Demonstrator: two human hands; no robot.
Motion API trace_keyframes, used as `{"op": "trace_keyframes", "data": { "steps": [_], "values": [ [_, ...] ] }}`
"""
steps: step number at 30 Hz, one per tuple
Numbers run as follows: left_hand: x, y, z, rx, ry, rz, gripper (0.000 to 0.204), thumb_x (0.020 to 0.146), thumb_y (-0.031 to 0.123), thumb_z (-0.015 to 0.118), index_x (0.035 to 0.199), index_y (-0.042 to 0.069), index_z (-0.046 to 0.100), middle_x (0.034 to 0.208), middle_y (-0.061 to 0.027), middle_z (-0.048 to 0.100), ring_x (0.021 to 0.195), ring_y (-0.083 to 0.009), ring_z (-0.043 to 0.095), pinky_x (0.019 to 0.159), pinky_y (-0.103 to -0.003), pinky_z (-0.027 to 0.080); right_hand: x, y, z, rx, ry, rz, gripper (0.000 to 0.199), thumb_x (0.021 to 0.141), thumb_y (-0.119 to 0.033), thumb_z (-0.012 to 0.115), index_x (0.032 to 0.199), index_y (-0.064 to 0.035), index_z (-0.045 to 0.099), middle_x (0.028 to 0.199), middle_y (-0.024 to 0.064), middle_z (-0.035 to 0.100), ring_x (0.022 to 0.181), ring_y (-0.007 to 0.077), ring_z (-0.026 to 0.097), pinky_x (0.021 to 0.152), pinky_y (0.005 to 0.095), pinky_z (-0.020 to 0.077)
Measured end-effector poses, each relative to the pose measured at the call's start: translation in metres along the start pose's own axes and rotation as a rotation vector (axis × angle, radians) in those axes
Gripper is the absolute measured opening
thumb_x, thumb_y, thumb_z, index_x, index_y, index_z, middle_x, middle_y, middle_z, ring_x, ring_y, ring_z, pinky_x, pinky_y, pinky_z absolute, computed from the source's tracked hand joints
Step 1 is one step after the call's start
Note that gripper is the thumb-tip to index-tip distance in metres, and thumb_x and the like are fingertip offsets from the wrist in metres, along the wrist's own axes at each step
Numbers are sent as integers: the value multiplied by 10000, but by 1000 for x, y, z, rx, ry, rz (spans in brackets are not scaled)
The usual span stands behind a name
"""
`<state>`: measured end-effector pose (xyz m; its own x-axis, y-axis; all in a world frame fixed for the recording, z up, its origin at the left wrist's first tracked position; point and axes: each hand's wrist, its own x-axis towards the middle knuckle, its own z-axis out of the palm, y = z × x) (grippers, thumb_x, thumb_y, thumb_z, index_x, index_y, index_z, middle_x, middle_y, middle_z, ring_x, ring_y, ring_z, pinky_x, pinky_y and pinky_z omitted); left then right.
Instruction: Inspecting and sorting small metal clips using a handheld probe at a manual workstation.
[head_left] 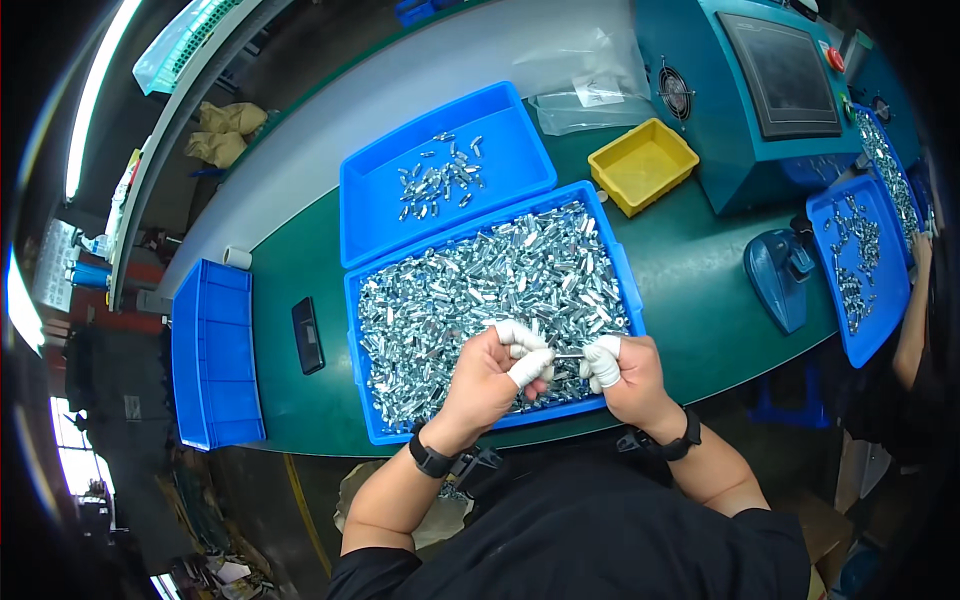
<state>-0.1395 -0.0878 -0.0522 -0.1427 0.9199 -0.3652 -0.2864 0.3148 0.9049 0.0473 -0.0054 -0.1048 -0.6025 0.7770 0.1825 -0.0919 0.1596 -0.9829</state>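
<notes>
Over the front of a big blue tray (640, 318) heaped with small shiny metal parts (470, 290), my two hands face each other. White coverings wrap several fingertips on both. Between them runs a thin silver metal piece (569, 356), held level. My left hand (490, 378) pinches one end with thumb and fingers. The other end disappears into the closed fingers of my right hand (632, 378). Its full shape is hidden by the fingertips. Behind the heap, a second blue tray (400, 165) holds a loose scatter of similar metal parts.
A yellow bin (645, 165) stands before a teal machine (690, 90) with a dark screen. On the left are a phone (308, 335) and an upright blue bin (215, 355). A teal device (778, 280) sits at right, near another person's arm (912, 320) and blue trays.
</notes>
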Motion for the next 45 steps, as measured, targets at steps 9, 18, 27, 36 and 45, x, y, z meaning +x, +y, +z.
{"op": "trace_keyframes", "data": {
  "steps": [9, 18, 27, 36, 45],
  "values": [
    [-8, 14, 8, 4, -16, 3, 65, 924, -3, 634, 958, 13, 581, 877, -69, 664, 707, -100, 632, 615, -220, 508, 1, -28, 5, -140, 21, -127, 306, 990, -158, 576, 735, 2, 637, 588, 49, 587, 489, 129, 552, 478, 267, 421],
    [-12, 3, 31, 329, -64, 486, 95, 875, -28, 691, 912, 14, 614, 826, -56, 674, 723, -112, 635, 639, -264, 518, -4, -50, -2, 25, -35, 18, 322, 994, -158, 573, 723, 1, 642, 562, 52, 581, 483, 131, 541, 469, 287, 410],
    [0, 7, 18, 664, -15, 562, 126, 803, -9, 759, 849, 2, 642, 824, -96, 694, 704, -150, 662, 625, -267, 516, 4, -26, 4, 63, -44, 24, 400, 1023, -213, 537, 682, -11, 599, 562, 3, 567, 471, 70, 521, 449, 240, 391],
    [7, 13, 13, 672, -21, 657, 130, 809, 24, 758, 872, 6, 647, 763, -82, 688, 661, -168, 680, 598, -281, 532, -1, -13, 10, 46, -17, 55, 400, 1026, -216, 531, 691, -9, 602, 569, 1, 572, 474, 65, 515, 452, 238, 389],
    [39, 22, -65, 326, 345, 350, 39, 935, 88, 651, 967, 67, 657, 761, -7, 656, 675, -80, 633, 579, -203, 463, -13, 1, 5, 158, 177, 12, 374, 1016, -201, 550, 702, -5, 607, 566, 6, 569, 472, 61, 500, 455, 231, 384]
  ]
}}
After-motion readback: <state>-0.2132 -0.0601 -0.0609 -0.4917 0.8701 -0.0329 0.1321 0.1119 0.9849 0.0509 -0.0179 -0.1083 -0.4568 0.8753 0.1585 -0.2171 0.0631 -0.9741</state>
